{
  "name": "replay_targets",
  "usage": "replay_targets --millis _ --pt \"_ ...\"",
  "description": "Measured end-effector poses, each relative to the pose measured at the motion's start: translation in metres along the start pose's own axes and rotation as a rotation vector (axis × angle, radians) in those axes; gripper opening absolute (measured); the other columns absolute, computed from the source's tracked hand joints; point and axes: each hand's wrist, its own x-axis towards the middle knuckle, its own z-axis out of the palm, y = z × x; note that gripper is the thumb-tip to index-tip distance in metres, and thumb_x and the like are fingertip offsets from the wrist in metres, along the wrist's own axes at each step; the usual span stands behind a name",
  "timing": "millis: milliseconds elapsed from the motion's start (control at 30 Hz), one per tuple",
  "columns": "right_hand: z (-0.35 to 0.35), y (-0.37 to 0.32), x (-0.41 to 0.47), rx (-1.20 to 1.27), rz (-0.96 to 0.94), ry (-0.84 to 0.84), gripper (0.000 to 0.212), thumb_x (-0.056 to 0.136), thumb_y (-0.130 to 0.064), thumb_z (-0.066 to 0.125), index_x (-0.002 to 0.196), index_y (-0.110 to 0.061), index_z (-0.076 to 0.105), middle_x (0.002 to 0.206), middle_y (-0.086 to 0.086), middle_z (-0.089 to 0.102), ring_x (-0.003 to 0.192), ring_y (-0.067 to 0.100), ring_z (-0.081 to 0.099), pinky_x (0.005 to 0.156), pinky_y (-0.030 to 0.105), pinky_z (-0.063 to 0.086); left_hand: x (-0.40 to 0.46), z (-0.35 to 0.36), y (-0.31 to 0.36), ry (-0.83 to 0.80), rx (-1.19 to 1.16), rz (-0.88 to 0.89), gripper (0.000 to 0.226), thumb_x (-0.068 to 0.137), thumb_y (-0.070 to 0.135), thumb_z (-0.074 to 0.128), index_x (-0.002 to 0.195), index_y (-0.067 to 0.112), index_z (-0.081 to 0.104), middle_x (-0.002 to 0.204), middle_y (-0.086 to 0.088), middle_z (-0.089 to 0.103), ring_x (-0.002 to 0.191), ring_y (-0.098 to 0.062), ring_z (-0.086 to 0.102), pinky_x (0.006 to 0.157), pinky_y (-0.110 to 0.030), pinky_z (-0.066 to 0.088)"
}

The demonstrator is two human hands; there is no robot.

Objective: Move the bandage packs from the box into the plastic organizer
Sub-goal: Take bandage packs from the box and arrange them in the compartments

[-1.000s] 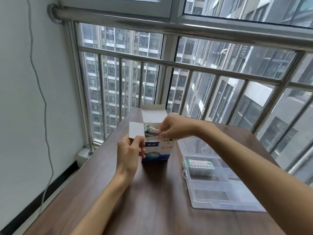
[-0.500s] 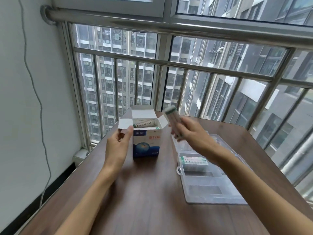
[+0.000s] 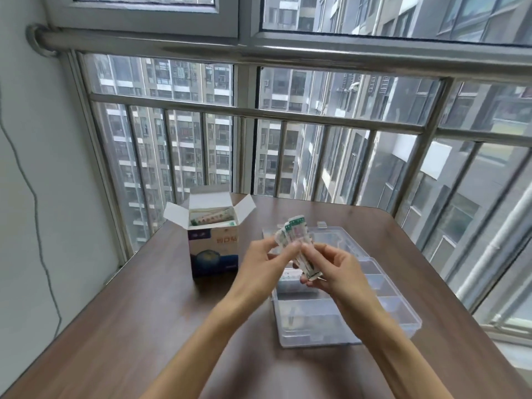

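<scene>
Both hands are holding a bunch of bandage packs point(image 3: 296, 243) in the air above the clear plastic organizer point(image 3: 385, 309). The left hand point(image 3: 267, 263) is pinching the upper part, and the right hand point(image 3: 331, 269) is curling round the lower end. The packs are looking like thin white strips with green edges, fanning at the top. More are sitting in the open box point(image 3: 213, 246) nearby. Print is blurring; another pack in the organizer is lying mostly hidden behind the hands.

box point(image 3: 214, 249) left of organizer point(image 3: 397, 309) — both on table point(image 3: 129, 326)
</scene>
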Motion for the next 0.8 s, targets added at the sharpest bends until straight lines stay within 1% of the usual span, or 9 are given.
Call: replay_targets --millis 100,200,233,333,433,533,667,733,800 --pt "0.001 0.001 -0.004 -0.064 -0.053 0.048 0.008 0.089 -0.016 0.061 0.090 -0.011 0.067 0.076 0.006 0.074 0.057 0.016 0.068 0.051 0.016 0.050 -0.001 0.002 -0.006 0.106 -0.096 0.022 0.010 0.086 0.016 0.066 0.090 0.018 0.075 0.085 -0.001 0.076 0.081 -0.008 0.070 0.071 -0.014 0.052" --pt "0.005 0.002 -0.006 -0.071 -0.071 0.060 0.009 0.091 -0.014 0.058 0.094 -0.007 0.063 0.075 0.008 0.074 0.061 0.018 0.070 0.051 0.016 0.050 -0.003 0.001 -0.010 0.190 -0.169 0.014 0.007 0.081 0.014 0.071 0.086 0.017 0.076 0.082 -0.003 0.076 0.078 -0.009 0.070 0.070 -0.016 0.053" --pt "0.006 0.003 -0.007 -0.061 -0.065 0.066 0.011 0.091 -0.014 0.058 0.096 -0.006 0.063 0.076 0.009 0.074 0.062 0.019 0.071 0.052 0.017 0.051 -0.004 0.000 -0.011 0.185 -0.196 0.005 0.007 0.082 0.014 0.070 0.086 0.016 0.075 0.082 -0.003 0.076 0.078 -0.010 0.070 0.071 -0.016 0.053" --pt "0.007 0.003 -0.008 -0.002 -0.028 0.083 0.012 0.093 -0.017 0.056 0.099 -0.008 0.062 0.079 0.008 0.074 0.066 0.019 0.072 0.055 0.019 0.053 -0.007 0.000 -0.011 0.093 -0.288 -0.040 0.012 0.089 0.013 0.061 0.091 0.017 0.073 0.088 0.001 0.076 0.083 -0.009 0.071 0.074 -0.015 0.053" --pt "0.005 0.004 -0.008 0.003 -0.034 0.108 0.010 0.091 -0.016 0.058 0.093 -0.010 0.065 0.078 0.004 0.075 0.069 0.014 0.071 0.056 0.018 0.053 -0.010 -0.001 -0.011 0.086 -0.285 0.008 0.016 0.091 0.009 0.058 0.096 0.016 0.071 0.092 0.004 0.075 0.089 -0.006 0.070 0.075 -0.013 0.051" --pt "0.001 0.006 -0.009 -0.104 -0.109 0.168 0.008 0.089 -0.016 0.062 0.086 -0.014 0.069 0.077 -0.002 0.074 0.074 0.007 0.069 0.062 0.016 0.054 -0.009 -0.003 -0.013 0.185 -0.305 0.030 0.012 0.086 0.008 0.064 0.091 0.015 0.072 0.086 0.002 0.076 0.083 -0.009 0.072 0.069 -0.014 0.052" --pt "-0.007 0.007 -0.006 -0.104 -0.120 0.200 0.007 0.088 -0.013 0.063 0.093 -0.013 0.068 0.083 -0.002 0.074 0.077 0.006 0.070 0.066 0.014 0.053 -0.004 -0.012 -0.017 0.276 -0.324 -0.015 0.009 0.085 0.006 0.066 0.085 0.012 0.072 0.078 -0.001 0.075 0.073 -0.011 0.071 0.064 -0.019 0.056" --pt "-0.015 0.004 -0.004 -0.160 -0.113 0.164 0.012 0.086 -0.011 0.065 0.096 -0.017 0.067 0.084 -0.005 0.074 0.076 0.003 0.069 0.064 0.011 0.051 0.001 -0.019 -0.020 0.360 -0.342 -0.012 0.010 0.086 0.005 0.065 0.088 0.012 0.071 0.076 0.002 0.075 0.072 -0.009 0.071 0.064 -0.018 0.056" --pt "-0.025 -0.001 -0.004 -0.318 -0.119 0.082 0.017 0.086 -0.009 0.066 0.097 -0.022 0.068 0.084 -0.009 0.074 0.073 0.000 0.067 0.061 0.008 0.047 0.003 -0.024 -0.023 0.435 -0.366 -0.011 0.010 0.087 0.004 0.064 0.091 0.011 0.070 0.073 0.006 0.074 0.070 -0.005 0.070 0.062 -0.016 0.055"
